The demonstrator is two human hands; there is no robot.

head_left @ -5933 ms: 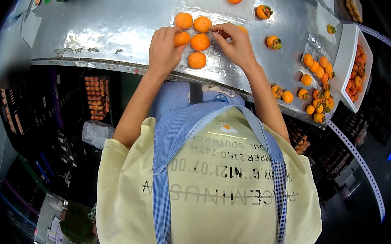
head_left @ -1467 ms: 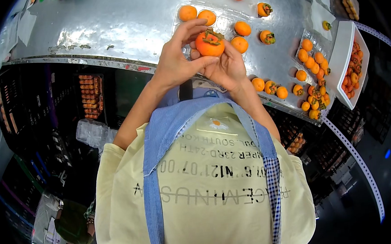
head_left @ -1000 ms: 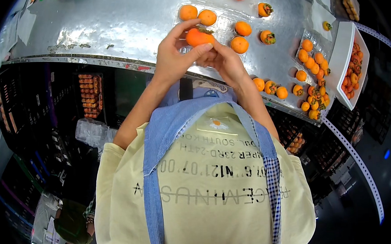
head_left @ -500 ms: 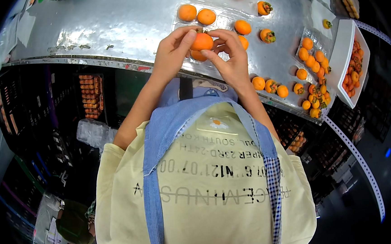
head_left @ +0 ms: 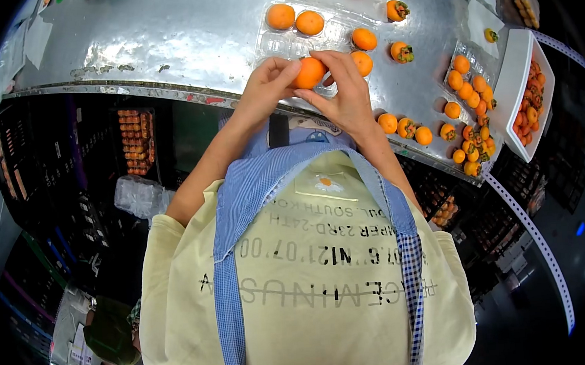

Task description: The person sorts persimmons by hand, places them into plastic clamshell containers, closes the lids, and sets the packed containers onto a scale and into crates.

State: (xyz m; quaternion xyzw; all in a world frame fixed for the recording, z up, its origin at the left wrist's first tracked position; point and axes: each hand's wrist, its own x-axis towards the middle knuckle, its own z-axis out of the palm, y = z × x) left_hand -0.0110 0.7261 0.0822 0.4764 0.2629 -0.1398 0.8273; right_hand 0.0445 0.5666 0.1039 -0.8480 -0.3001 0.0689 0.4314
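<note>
Between my two hands is a smooth orange persimmon [head_left: 309, 73], just above the near edge of a clear plastic tray [head_left: 294, 45]. My left hand [head_left: 267, 88] pinches its left side with thumb and fingers. On its other side, my right hand [head_left: 341, 89] has bent fingers and the thumb against it. No green calyx shows on the held fruit from here. Two persimmons [head_left: 295, 21] sit in the tray's far cups. Right of my hands lie two more persimmons [head_left: 363, 50], one behind the other. My hands hide the tray's near part.
Loose persimmons [head_left: 401, 52] with calyxes lie on the metal table [head_left: 160, 39]. Several more [head_left: 471, 149] crowd its right corner, beside a white bin [head_left: 507, 93] of persimmons. Below the table's left edge stand dark crates [head_left: 54, 165] and packed fruit [head_left: 137, 142]. Another person's cap [head_left: 113, 334] shows lower left.
Both hands have come slightly down toward me with the persimmon. Its calyx showed at the top before and is now out of sight. The persimmon seen beneath it is no longer visible.
</note>
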